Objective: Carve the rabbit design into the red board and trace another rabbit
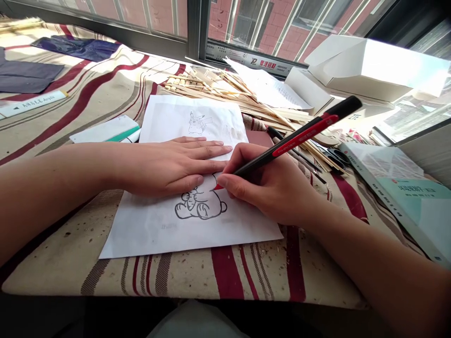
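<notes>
Paper is lying on a striped cloth, with the left hand pressing open and flat on it. The right hand is grasping a red-and-black marker, its tip touching an inked cartoon outline. Wooden sticks are lying at one o'clock.

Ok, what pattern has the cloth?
The cloth is cream with dark red and brown stripes, best in the head view.

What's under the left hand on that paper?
The left hand lies on white paper, with a black-outlined drawing showing just below it. Whatever is drawn under the hand is covered.
</notes>
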